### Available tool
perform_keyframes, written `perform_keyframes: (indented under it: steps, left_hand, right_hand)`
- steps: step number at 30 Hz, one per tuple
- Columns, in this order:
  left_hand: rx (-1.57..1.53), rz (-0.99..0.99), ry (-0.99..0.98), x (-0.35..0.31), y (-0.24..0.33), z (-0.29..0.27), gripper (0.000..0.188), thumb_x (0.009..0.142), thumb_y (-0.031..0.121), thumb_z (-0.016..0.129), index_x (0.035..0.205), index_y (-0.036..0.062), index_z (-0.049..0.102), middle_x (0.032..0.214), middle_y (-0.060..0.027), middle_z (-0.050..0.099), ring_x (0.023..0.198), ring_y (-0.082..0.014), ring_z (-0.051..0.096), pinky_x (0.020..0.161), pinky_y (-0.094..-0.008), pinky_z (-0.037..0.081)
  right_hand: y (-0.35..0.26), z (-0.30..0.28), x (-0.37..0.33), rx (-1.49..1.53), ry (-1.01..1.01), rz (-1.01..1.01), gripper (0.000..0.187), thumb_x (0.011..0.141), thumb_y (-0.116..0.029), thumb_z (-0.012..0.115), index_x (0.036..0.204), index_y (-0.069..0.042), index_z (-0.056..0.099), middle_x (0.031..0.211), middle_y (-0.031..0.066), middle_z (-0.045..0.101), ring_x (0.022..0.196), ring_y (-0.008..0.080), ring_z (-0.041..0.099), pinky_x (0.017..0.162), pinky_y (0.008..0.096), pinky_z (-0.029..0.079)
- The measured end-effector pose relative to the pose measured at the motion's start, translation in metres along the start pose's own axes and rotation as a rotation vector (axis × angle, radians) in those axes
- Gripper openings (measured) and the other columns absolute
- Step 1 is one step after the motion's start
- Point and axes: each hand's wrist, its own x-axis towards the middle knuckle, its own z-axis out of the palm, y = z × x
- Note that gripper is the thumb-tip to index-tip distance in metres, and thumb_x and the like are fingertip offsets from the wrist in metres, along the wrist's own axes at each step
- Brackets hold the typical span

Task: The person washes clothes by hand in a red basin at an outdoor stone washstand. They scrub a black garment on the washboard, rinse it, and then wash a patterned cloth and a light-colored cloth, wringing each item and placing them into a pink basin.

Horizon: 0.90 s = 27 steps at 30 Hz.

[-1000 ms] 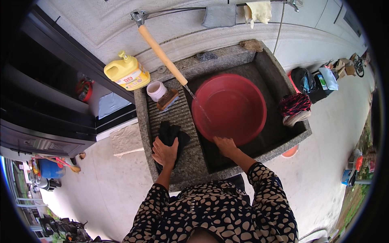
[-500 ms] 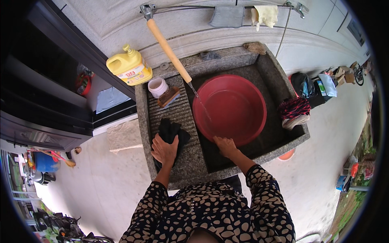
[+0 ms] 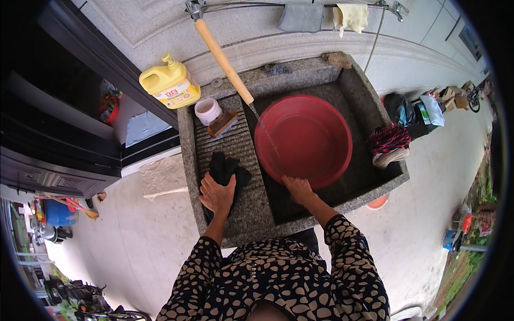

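Observation:
My left hand [image 3: 217, 193] lies over a bunched black cloth [image 3: 224, 165] on the ribbed stone washboard [image 3: 225, 143]; its fingers are partly hidden in the cloth. With my right hand [image 3: 299, 190] I hold the near rim of a round red plastic basin [image 3: 344, 144] in the stone sink. A thin stream of water [image 3: 272, 141] falls into the basin from a tan tube [image 3: 225, 59] fixed to a tap. Some water seems to cover the basin's bottom.
A wooden brush [image 3: 222, 124] and a pale pink jar [image 3: 207, 111] stand on the washboard's far end. Behind them is a yellow detergent jug [image 3: 170, 85]. A red-and-black mesh bundle [image 3: 389, 140] lies on the sink's right edge [image 3: 369, 96]. Two cloths hang above on the line.

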Motion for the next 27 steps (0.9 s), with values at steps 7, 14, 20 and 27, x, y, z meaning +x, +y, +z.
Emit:
perform_keyframes:
  steps: [7, 14, 20, 27]
  left_hand:
    - [0.023, 0.008, 0.036, 0.0, -0.005, 0.006, 0.081, 0.072, 0.056, 0.068, 0.128, 0.0055, 0.04, 0.12, -0.0138, 0.047, 0.111, -0.0331, 0.046, 0.087, -0.0497, 0.036]
    - [0.017, -0.024, -0.016, 0.002, -0.001, 0.003, 0.082, 0.071, 0.056, 0.067, 0.129, 0.005, 0.04, 0.123, -0.0138, 0.047, 0.113, -0.0328, 0.045, 0.089, -0.0496, 0.036]
    - [-0.007, -0.031, -0.044, 0.002, -0.001, 0.0, 0.082, 0.071, 0.056, 0.067, 0.129, 0.0048, 0.04, 0.124, -0.0136, 0.046, 0.114, -0.0327, 0.044, 0.09, -0.0494, 0.035]
    - [-0.028, -0.026, -0.054, 0.0, 0.001, -0.007, 0.08, 0.072, 0.054, 0.067, 0.129, 0.0053, 0.039, 0.123, -0.0134, 0.046, 0.114, -0.0325, 0.044, 0.09, -0.0499, 0.035]
  right_hand:
    - [-0.003, -0.007, -0.002, 0.037, -0.017, 0.002, 0.055, 0.068, -0.009, 0.07, 0.114, -0.012, 0.04, 0.098, 0.0088, 0.062, 0.089, 0.0294, 0.064, 0.071, 0.0459, 0.05]
    - [-0.003, -0.011, -0.002, 0.036, -0.016, 0.014, 0.051, 0.072, -0.009, 0.067, 0.115, -0.011, 0.041, 0.1, 0.0089, 0.062, 0.091, 0.0299, 0.064, 0.071, 0.0464, 0.049]
    - [-0.005, -0.018, -0.001, 0.058, -0.086, 0.032, 0.044, 0.076, -0.01, 0.063, 0.115, -0.011, 0.043, 0.101, 0.0083, 0.062, 0.094, 0.0294, 0.063, 0.074, 0.0466, 0.048]
    - [-0.007, -0.018, -0.002, 0.058, -0.062, 0.056, 0.037, 0.077, -0.009, 0.059, 0.111, -0.014, 0.044, 0.099, 0.007, 0.063, 0.092, 0.0281, 0.064, 0.072, 0.0463, 0.048]
